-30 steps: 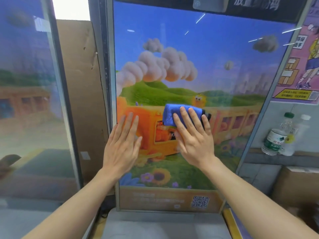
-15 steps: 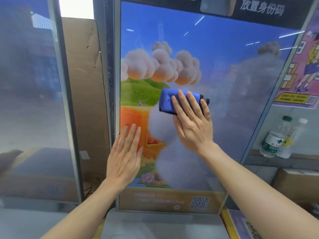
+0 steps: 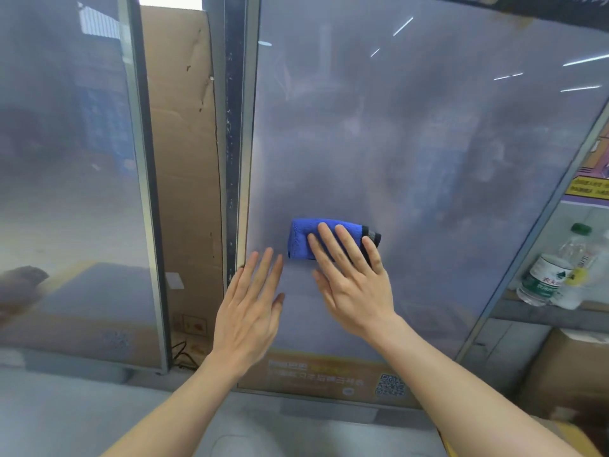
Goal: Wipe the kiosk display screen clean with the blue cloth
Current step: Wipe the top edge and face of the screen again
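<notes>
Tall glass panels are standing side by side, with a strip of brown cardboard [image 3: 184,179] showing between them. On the far right, two plastic water bottles [image 3: 550,272] are sitting on a low ledge.

Right in front, the kiosk display screen [image 3: 412,143] is looking grey and misty, with ceiling lights shining back off the glass. Low on the screen, the right hand [image 3: 352,285] is pressing the folded blue cloth [image 3: 304,235] flat against the glass, fingers straight and a little spread over the cloth. Beside it, the left hand [image 3: 250,311] is lying flat near the screen's left edge, fingers straight and close together, holding nothing.

Most of the glass above the cloth is looking hazy, so I think a lot of wiping is left. The cloth is only pressed, not gripped, so it could slip out and fall. The bare left palm could also be leaving new marks on the glass.
</notes>
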{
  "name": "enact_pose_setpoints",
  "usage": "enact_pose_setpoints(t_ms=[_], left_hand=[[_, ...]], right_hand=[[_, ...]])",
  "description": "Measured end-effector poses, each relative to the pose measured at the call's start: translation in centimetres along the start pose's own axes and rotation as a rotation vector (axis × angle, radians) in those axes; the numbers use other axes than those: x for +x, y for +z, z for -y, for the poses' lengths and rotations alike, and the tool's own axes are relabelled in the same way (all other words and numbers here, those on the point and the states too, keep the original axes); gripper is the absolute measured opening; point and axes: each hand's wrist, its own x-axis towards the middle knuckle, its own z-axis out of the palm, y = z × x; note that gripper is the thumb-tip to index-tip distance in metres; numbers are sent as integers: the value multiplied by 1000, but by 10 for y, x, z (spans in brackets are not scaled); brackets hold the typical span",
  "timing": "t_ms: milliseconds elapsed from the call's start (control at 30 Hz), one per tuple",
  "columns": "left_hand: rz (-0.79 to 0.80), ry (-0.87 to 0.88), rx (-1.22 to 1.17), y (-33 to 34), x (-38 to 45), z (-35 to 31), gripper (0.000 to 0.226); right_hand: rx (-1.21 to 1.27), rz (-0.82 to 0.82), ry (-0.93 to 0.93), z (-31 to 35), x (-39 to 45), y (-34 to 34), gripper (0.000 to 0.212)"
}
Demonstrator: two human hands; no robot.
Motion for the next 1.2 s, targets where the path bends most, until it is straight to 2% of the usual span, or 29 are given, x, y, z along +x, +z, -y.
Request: enact_pose_setpoints(t_ms=[133,300,433,667,900,1033,1200], left_hand=[[37,-10,8,2,-7,-1,68],[35,-36,-28,2,-8,-4,61],[33,-40,-62,4,-14,-5,59],[23,-41,-67,16,-26,-2,63],[78,-61,-63,19,-38,1,68],[92,-54,-89,15,-46,-1,68],[102,-46,-124,16,-53,-4,65]], right_hand=[[3,-25,-20,-11,28,-7,51],[37,-63,98,-10,80,-15,51],[49,-80,159,8,89,-10,53],[95,35,25,40,52,6,52],[73,2,-73,23,44,4,52],[35,-15,31,12,60,-3,53],[87,1,139,36,67,1,52]])
